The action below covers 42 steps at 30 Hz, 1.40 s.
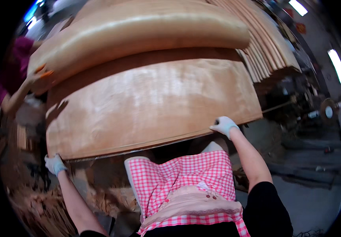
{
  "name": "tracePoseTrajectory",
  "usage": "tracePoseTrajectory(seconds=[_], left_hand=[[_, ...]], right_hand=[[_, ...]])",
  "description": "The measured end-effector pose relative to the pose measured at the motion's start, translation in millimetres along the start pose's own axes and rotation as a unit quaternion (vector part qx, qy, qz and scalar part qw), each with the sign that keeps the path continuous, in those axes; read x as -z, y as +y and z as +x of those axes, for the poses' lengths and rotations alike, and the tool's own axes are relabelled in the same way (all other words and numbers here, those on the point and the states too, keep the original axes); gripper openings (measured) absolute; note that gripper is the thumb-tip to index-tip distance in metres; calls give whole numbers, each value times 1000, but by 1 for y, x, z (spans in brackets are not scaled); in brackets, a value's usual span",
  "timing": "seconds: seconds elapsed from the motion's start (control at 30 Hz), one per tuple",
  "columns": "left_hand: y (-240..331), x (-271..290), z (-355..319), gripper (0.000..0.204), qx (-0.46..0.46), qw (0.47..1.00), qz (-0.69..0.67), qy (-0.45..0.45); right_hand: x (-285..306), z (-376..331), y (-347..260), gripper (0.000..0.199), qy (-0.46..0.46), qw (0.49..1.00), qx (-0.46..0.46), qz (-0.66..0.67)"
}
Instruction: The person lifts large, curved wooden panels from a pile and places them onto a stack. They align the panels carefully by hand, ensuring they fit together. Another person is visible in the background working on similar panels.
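Note:
A wide, thin wood veneer sheet (150, 102) lies in front of me, its long near edge running across my waist. At its near left corner, my left hand (55, 164) in a white glove is closed on the edge. My right hand (224, 125), also gloved, pinches the near edge toward the right, thumb and finger together. Behind, a large sheet of veneer (146, 29) is curled over into a roll and casts a shadow on the flat sheet. On the left, a co-worker's hand (42, 81) with orange fingertips touches the end of the roll.
Several stacked wooden sheets (271, 49) jut out at the back right. Torn veneer scraps (40, 207) litter the lower left. Dark machinery or framework (300, 146) stands at the right, with a round disc (329, 110). The co-worker's purple sleeve (20, 49) shows at the far left.

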<state>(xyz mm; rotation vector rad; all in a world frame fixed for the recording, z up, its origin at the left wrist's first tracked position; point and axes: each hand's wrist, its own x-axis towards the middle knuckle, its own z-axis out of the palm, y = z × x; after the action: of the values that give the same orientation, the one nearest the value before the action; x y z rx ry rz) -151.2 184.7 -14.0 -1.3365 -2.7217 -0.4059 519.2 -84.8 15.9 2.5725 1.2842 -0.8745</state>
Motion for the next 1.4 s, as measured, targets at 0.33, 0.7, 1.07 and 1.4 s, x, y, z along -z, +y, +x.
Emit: tracePoseTrajectory(seconds=[0.33,0.7,1.07,1.4], left_hand=[[236,26,-413,99,-556,778,-185,-227],[242,21,-429,105,-549,791,-80,-257],[246,14,-441,103,-564,780,-106,-251],[235,111,-476,31,-595,593,-433,-328]], right_hand=[[-13,7,7,47,-18,999,37,36],[61,12,252,32,53,996,-44,48],[-7,32,386,35,412,767,-386,305],[-25,-113,32,14,160,765,151,605]])
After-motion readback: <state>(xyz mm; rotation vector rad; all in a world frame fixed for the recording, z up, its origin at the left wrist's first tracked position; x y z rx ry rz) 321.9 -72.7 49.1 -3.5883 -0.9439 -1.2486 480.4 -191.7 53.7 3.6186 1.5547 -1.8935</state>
